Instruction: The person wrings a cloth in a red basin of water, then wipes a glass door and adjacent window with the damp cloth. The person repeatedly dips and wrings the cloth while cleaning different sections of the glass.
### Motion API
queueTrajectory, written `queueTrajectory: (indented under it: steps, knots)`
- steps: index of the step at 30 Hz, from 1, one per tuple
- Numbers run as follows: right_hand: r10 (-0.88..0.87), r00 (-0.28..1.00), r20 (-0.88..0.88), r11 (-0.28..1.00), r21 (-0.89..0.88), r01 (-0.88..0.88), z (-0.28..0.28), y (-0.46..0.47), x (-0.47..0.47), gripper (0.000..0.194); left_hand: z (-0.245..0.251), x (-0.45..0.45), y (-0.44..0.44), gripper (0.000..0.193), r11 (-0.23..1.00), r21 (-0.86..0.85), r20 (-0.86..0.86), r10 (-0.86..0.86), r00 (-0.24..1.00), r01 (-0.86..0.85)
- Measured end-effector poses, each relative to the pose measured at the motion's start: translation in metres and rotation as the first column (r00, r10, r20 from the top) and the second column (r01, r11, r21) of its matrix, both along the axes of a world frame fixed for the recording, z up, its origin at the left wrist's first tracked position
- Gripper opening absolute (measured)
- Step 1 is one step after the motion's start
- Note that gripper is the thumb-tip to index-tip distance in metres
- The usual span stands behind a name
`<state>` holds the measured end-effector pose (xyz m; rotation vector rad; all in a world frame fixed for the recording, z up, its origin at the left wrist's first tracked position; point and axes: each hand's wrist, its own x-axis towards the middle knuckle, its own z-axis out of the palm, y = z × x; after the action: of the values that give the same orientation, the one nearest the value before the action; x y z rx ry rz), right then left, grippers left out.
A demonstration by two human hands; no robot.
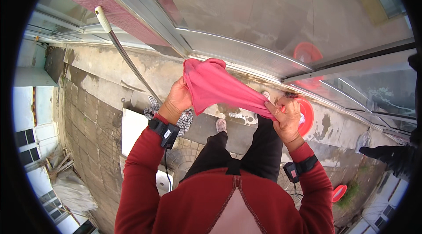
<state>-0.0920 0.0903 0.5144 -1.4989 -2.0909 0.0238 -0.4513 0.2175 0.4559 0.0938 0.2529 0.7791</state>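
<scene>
A pink cloth (219,85) is stretched between my two hands, in front of a large glass pane (250,6). My left hand (179,97) grips its left edge, where the cloth spreads wide and hangs loose. At the narrower, gathered end, my right hand (286,117) pinches the fabric between thumb and fingers. Below and beside my right hand stands a red plastic basin (307,118) with something whitish in it, partly hidden by the hand.
A mop (122,49) leans on the window frame at left, its patterned cloth head (185,122) on the step. A white board-like surface (133,131) lies left of my legs. Dark clothing (389,156) and a second red basin (339,193) are at right. The concrete ledge (326,135) has wet patches.
</scene>
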Motion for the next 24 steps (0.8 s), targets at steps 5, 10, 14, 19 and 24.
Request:
queueTrajectory:
  steps: [5,10,14,19,24]
  knots:
    - [-0.131,0.983,-0.127,0.991,-0.059,0.124,-0.020,-0.007,0.005,0.059,0.013,0.006,-0.015,0.056,0.995,0.060,-0.036,0.087,0.996,-0.084]
    - [-0.304,0.887,-0.347,0.940,-0.262,0.220,-0.041,-0.016,0.007,0.046,0.013,0.009,-0.016,0.073,0.996,0.018,-0.205,0.091,0.974,-0.089]
    - [-0.559,0.667,-0.493,0.752,-0.640,0.156,-0.049,-0.024,0.012,0.038,0.002,0.010,-0.023,0.067,0.985,-0.083,-0.214,0.133,0.968,-0.154]
    - [-0.402,0.551,-0.731,0.865,-0.501,-0.032,-0.060,-0.031,0.008,0.038,-0.014,0.003,-0.054,0.037,0.993,0.087,-0.566,0.113,0.817,-0.077]
    - [-0.495,0.302,-0.815,0.796,-0.565,-0.218,-0.072,-0.042,-0.003,0.032,-0.019,-0.007,-0.073,0.037,0.996,0.034,-0.698,0.083,0.711,-0.083]
